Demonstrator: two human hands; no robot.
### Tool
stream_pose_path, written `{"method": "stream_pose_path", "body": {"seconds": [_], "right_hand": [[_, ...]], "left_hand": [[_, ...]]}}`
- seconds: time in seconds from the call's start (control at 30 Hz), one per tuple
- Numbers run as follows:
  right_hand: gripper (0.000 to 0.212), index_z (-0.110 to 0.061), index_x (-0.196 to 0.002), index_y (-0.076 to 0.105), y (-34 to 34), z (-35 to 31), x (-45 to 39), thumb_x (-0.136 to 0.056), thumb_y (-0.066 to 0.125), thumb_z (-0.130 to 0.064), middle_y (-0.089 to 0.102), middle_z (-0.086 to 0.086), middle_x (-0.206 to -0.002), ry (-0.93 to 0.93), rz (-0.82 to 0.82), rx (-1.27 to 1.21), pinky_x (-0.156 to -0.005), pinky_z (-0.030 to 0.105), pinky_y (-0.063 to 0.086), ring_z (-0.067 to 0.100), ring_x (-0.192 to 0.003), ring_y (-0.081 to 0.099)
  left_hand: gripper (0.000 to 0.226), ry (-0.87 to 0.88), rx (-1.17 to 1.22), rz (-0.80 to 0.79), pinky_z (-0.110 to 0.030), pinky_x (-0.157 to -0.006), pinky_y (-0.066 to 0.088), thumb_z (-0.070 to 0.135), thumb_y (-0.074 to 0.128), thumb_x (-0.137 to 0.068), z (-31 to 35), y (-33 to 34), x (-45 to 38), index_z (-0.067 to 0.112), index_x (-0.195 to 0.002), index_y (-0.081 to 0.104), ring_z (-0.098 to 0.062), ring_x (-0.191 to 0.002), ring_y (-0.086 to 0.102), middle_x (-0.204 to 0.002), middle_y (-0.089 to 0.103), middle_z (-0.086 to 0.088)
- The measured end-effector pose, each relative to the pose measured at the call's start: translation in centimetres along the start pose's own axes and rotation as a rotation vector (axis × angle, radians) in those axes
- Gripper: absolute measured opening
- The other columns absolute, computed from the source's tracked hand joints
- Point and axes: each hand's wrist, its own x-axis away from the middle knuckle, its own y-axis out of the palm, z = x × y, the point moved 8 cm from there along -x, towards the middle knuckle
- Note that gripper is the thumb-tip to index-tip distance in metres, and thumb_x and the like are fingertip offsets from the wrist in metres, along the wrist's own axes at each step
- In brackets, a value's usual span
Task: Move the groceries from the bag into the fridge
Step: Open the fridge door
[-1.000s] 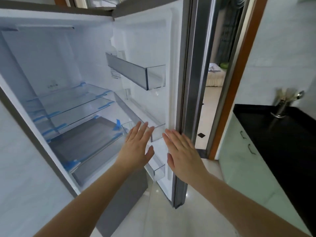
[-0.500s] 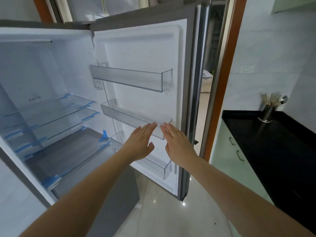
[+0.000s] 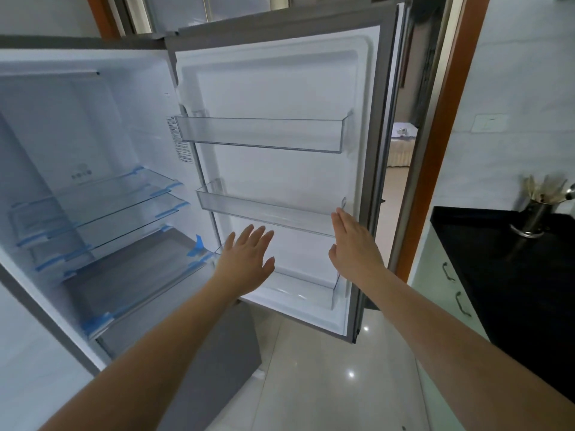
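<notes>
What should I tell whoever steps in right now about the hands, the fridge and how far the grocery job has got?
Left hand: open, empty, fingers spread in front of the lower door bins.
Right hand: open, empty, fingertips by the right end of the middle door bin.
Fridge: door swung wide open; glass shelves and door bins hold nothing.
Bag and groceries: not in view.
Done: fridge opened.
Left: find the bag and move all groceries in.

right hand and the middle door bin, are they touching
Cannot tell. In the head view the right hand overlaps the right end of the middle door bin, fingertips at its corner, but this single angle shows neither contact nor a gap.
</notes>
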Motion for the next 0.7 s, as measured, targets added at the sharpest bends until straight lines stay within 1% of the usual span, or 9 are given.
{"method": "stream_pose_path", "body": {"seconds": [0.17, 0.33, 0.5, 0.6, 0.7], "right_hand": [[0.07, -0.012, -0.153, 0.013, 0.4, 1.3, -1.2, -0.095, 0.05, -0.027, 0.008, 0.004, -0.162, 0.012, -0.039, 0.025, -0.117, 0.033, 0.014, 0.021, -0.148, 0.013], [0.072, -0.012, -0.153, 0.01, 0.6, 1.9, -1.7, -0.095, 0.051, -0.029, 0.005, 0.005, -0.162, 0.007, -0.076, 0.054, -0.117, 0.035, 0.015, 0.023, -0.148, 0.012], [0.072, -0.013, -0.153, 0.007, 0.7, 2.2, -1.9, -0.097, 0.047, -0.03, 0.001, 0.006, -0.163, 0.008, -0.107, 0.072, -0.118, 0.037, 0.012, 0.025, -0.148, 0.009], [0.072, -0.013, -0.154, 0.003, 0.5, 2.3, -2.0, -0.098, 0.042, -0.037, -0.002, 0.006, -0.163, -0.007, -0.125, 0.109, -0.118, 0.037, 0.007, 0.026, -0.149, 0.003], [0.072, -0.013, -0.154, 0.0, -0.3, 2.0, -1.6, -0.099, 0.037, -0.043, -0.003, 0.006, -0.163, -0.004, -0.096, 0.116, -0.118, 0.037, 0.004, 0.025, -0.149, 0.001]], "left_hand": [[0.063, -0.078, -0.021, -0.015, -0.048, -0.121, 0.004, 0.05, 0.027, -0.101, -1.6, 0.2, 0.1, 0.022, -0.156, 0.011, -0.024, -0.152, 0.002, -0.165, 0.009, -0.001], [0.063, -0.119, -0.016, -0.024, -0.048, -0.122, 0.004, 0.05, 0.027, -0.101, -2.4, 0.1, 0.3, 0.023, -0.156, 0.011, -0.023, -0.152, 0.002, -0.165, 0.009, -0.001], [0.063, -0.141, -0.011, -0.031, -0.048, -0.122, 0.004, 0.053, 0.026, -0.101, -2.7, 0.0, 0.5, 0.024, -0.156, 0.012, -0.023, -0.152, 0.002, -0.165, 0.009, -0.001], [0.063, -0.148, -0.009, -0.026, -0.047, -0.121, 0.003, 0.053, 0.026, -0.101, -2.6, -0.4, 0.6, 0.025, -0.156, 0.012, -0.023, -0.152, 0.003, -0.165, 0.009, 0.0], [0.063, -0.145, -0.004, -0.011, -0.047, -0.122, 0.004, 0.053, 0.026, -0.101, -2.4, -1.1, 0.9, 0.025, -0.155, 0.013, -0.023, -0.151, 0.005, -0.165, 0.011, 0.0]]}}
